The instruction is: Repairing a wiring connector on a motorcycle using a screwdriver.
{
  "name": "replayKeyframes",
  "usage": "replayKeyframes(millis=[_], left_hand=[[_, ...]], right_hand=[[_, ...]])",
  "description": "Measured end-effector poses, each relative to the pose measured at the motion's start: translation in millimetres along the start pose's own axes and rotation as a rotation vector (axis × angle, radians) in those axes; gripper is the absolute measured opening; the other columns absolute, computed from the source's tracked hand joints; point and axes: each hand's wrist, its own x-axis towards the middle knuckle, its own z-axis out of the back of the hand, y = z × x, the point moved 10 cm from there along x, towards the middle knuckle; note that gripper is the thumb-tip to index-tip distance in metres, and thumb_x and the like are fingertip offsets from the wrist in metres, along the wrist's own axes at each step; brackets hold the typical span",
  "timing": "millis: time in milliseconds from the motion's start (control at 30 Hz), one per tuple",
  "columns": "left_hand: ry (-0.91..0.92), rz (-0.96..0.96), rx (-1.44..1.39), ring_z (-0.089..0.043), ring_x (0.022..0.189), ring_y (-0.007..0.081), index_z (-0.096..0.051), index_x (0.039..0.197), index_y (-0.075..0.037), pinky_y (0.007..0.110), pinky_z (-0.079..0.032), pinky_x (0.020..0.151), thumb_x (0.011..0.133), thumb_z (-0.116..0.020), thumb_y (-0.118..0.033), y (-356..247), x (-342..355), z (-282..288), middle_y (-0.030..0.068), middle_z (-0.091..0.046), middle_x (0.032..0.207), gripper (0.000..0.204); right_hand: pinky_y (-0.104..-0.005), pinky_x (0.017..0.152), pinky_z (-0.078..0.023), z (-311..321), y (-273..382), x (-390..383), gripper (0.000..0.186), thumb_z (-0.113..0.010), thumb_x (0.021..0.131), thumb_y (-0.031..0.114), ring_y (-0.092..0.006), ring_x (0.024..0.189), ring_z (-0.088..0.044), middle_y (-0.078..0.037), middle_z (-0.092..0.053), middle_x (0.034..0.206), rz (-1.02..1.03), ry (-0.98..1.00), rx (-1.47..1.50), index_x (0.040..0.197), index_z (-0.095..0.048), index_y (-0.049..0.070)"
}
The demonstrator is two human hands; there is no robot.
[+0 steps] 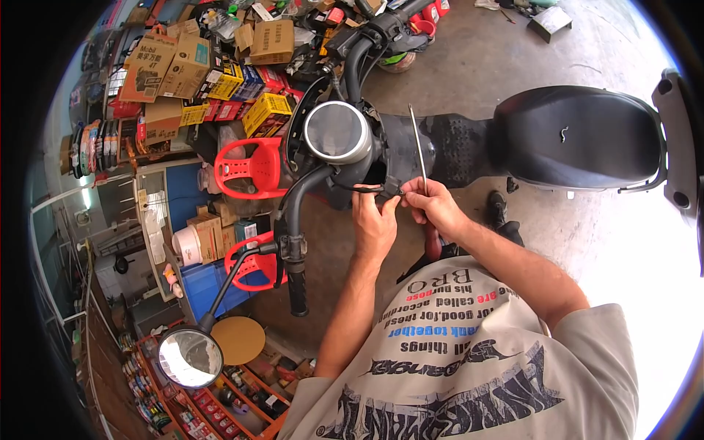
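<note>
My left hand (pixel 374 229) is closed, its fingertips pinching a black wire connector (pixel 392 188) beside the opening behind the scooter's handlebar. A black cable (pixel 357 188) runs from the connector toward the front of the scooter. My right hand (pixel 437 210) is closed round a long screwdriver (pixel 418 143). Its metal shaft points up and away, while the dark red handle (pixel 433 242) sticks out below my palm. The right thumb and fingertip come close to the connector; whether they touch it I cannot tell. Just ahead of the hands is the round instrument dial (pixel 337 133).
The handlebar grip (pixel 297 293) and a round mirror (pixel 191 356) reach out at left. A long black seat (pixel 579 138) lies to the right. Red plastic chairs (pixel 253 169) stand beyond the handlebar, with stacked cartons (pixel 183 67) farther off. Shelves of small goods (pixel 198 411) fill the lower left.
</note>
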Motion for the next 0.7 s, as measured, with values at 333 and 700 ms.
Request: replayKeyframes(millis=[333, 700], left_hand=[[0.0, -0.017, 0.109, -0.057, 0.09, 0.0358, -0.055, 0.103, 0.002, 0.042, -0.048, 0.078, 0.077, -0.074, -0.003, -11.2, 2.5, 5.5, 0.0184, -0.055, 0.099, 0.033], [0.016, 0.001, 0.101, -0.057, 0.09, 0.0364, -0.056, 0.1, 0.002, 0.043, -0.046, 0.079, 0.076, -0.074, -0.003, -9.3, 1.8, 4.6, 0.0182, -0.055, 0.097, 0.03]], right_hand=[[-0.0223, 0.048, -0.041, 2.4, -7.9, 7.9, 0.017, -0.06, 0.088, 0.006, -0.0084, 0.056, -0.05, -0.004, -0.062, 0.081, -0.013, -0.014, -0.064, 0.103, -0.057, -0.001], [-0.0217, 0.049, -0.039, 2.8, -14.0, 10.2, 0.013, -0.061, 0.089, 0.007, -0.0083, 0.056, -0.05, -0.004, -0.062, 0.08, -0.025, -0.033, -0.066, 0.099, -0.057, 0.0]])
